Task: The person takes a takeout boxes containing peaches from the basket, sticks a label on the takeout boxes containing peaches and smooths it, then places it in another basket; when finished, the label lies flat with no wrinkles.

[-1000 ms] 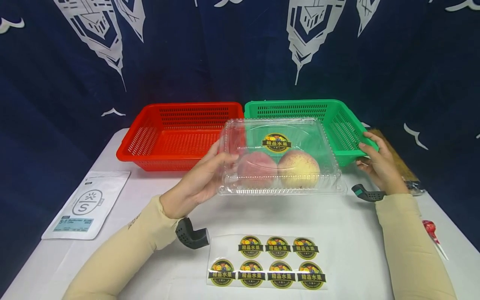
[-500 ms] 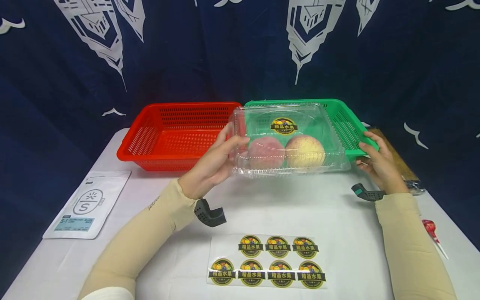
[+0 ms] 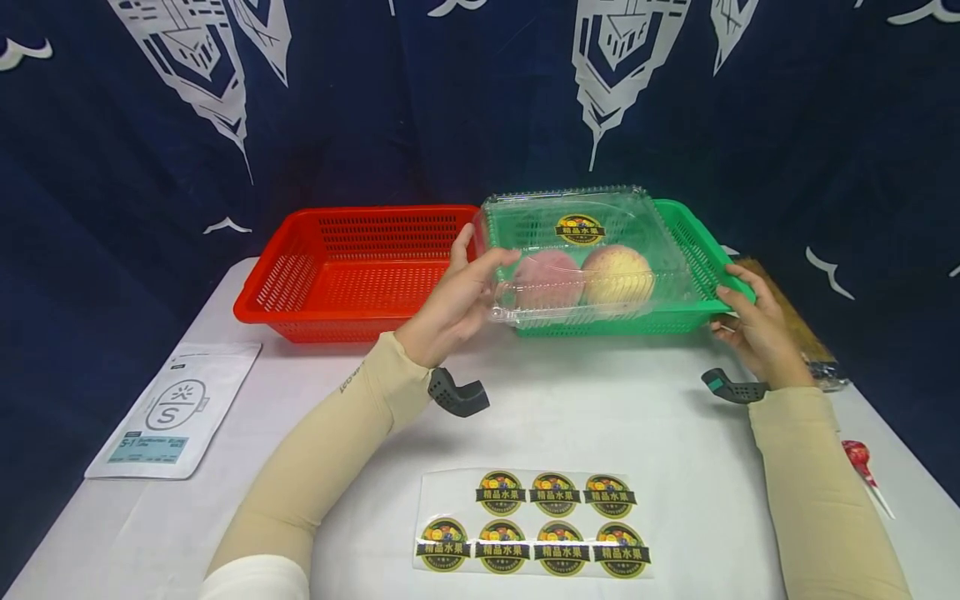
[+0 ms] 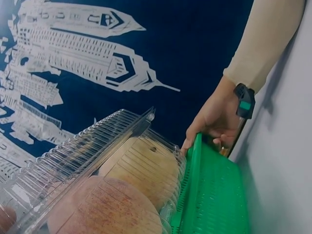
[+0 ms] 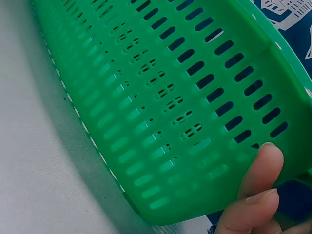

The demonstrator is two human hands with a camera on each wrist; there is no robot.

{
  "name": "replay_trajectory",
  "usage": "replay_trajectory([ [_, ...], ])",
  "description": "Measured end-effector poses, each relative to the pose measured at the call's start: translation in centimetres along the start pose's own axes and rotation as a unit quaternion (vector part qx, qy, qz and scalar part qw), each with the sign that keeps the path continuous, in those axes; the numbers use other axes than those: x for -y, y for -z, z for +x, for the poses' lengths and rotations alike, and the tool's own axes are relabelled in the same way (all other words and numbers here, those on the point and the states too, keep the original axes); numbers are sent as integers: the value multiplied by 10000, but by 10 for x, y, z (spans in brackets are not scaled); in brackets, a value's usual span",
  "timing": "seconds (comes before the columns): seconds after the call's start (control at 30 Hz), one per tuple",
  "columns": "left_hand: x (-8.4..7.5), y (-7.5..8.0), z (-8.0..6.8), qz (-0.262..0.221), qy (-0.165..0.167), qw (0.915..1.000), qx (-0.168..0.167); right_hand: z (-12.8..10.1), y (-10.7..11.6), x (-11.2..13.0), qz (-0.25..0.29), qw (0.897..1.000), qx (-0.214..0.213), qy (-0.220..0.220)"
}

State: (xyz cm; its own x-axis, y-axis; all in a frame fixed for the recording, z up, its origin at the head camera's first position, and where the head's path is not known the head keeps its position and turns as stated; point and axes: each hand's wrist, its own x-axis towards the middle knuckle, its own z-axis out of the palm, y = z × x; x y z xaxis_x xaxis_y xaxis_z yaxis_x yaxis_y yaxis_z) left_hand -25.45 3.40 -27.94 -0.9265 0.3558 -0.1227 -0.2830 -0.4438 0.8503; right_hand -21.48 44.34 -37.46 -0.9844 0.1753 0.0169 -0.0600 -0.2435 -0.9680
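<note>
My left hand [image 3: 457,300] grips the left end of a clear plastic clamshell box [image 3: 585,250] and holds it in the air over the green basket [image 3: 701,254]. Inside the box lie two peaches [image 3: 581,277], one pink and one yellowish, and a round fruit sticker [image 3: 579,229] sits on its lid. The left wrist view shows the box [image 4: 97,170] close up above the basket's rim [image 4: 204,190]. My right hand [image 3: 753,321] grips the near right corner of the green basket, fingers curled over its rim [image 5: 258,185].
A red basket [image 3: 352,267] stands left of the green one. A sheet of several round stickers [image 3: 534,525] lies near the table's front edge. A white pouch [image 3: 172,408] lies at the left, a red lollipop [image 3: 862,467] at the right, a brown packet [image 3: 795,325] behind my right hand.
My left hand has lifted the clamshell box up off the table and carried it back and to the right, over the green basket. My right hand stays on the basket's corner.
</note>
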Motion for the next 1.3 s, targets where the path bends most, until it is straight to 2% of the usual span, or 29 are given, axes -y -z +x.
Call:
replay_trajectory([
  [0.17, 2, -6, 10, -37, 9, 10000, -45, -1, 1, 0, 27, 10000, 4, 31],
  [0.57, 7, -20, 40, -18, -80, 9992, -399, 1, 1, 0, -176, 9998, -23, -29],
  [0.83, 19, -25, 58, -11, -9, 9996, -268, -1, 1, -1, -200, 9998, -15, 8],
  [1.3, 30, -32, 84, 133, 130, 9986, -495, -1, 1, -4, 113, 9997, 113, 205],
])
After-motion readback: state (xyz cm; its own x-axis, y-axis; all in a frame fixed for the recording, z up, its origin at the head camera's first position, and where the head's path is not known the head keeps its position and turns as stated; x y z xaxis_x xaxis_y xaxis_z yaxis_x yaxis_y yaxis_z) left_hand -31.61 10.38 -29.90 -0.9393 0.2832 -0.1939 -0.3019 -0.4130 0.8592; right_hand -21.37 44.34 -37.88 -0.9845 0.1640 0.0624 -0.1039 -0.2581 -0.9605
